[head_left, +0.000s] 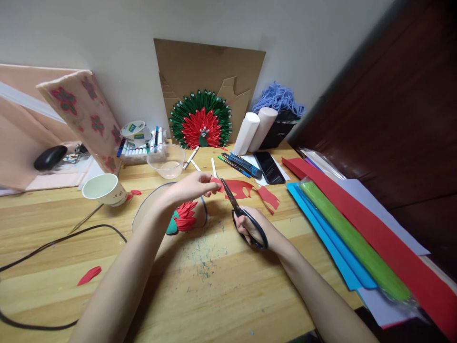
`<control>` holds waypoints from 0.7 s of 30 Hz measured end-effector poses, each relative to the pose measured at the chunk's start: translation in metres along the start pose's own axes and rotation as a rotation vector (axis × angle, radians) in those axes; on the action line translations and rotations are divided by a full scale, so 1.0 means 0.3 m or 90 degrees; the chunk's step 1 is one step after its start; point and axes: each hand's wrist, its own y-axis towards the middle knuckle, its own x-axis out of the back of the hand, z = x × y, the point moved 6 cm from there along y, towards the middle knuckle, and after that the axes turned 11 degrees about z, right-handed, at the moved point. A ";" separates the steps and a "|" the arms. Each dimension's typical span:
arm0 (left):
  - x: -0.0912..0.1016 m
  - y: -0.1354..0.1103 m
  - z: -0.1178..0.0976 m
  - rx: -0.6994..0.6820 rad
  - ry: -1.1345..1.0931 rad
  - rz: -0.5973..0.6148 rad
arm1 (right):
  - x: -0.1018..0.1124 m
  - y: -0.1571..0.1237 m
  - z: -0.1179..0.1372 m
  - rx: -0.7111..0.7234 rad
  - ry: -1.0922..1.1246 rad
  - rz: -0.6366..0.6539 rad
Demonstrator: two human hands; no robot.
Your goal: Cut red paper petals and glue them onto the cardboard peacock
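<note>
My right hand [252,226] grips black-handled scissors [235,202] through the loops, with the dark blades pointing up and away. At the fingertips of my left hand [193,186], pinched together, is a small red piece of paper [217,183] close to the blade tips. Behind it lie cut red paper scraps [243,188] on the wooden table [221,295]. Partly under my left forearm rests a blue-rimmed round sheet [150,205]. It bears a green shape [173,226] with red petal pieces [186,216] fanned out beside it.
A cardboard sheet [210,66] with a green and red peacock [202,121] leans against the wall. Around are a clear bowl [166,164], a paper cup [104,189], pens [235,165], a phone [269,167] and coloured sheets [357,224]. A black cable [53,241] curves at left.
</note>
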 end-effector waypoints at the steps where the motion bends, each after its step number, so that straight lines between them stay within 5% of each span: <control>1: 0.000 0.001 0.000 -0.008 -0.009 0.001 | 0.018 -0.002 0.004 -0.007 -0.052 -0.039; 6: -0.001 0.000 -0.011 -0.019 -0.074 -0.039 | 0.153 -0.029 0.045 -0.082 -0.441 -0.338; 10: 0.012 -0.024 -0.026 -0.033 -0.091 -0.099 | 0.207 -0.015 0.008 -0.126 -0.581 -0.422; 14: 0.047 -0.074 -0.028 -0.056 -0.061 -0.166 | 0.193 -0.005 0.026 -0.048 -0.611 -0.469; 16: 0.066 -0.109 -0.040 -0.079 -0.062 -0.208 | 0.161 -0.007 0.089 0.055 -0.527 -0.464; 19: 0.078 -0.162 -0.078 -0.129 -0.097 -0.265 | 0.069 0.024 0.230 0.228 -0.251 -0.266; 21: 0.079 -0.196 -0.104 -0.156 -0.137 -0.296 | 0.021 0.039 0.341 0.303 -0.084 -0.203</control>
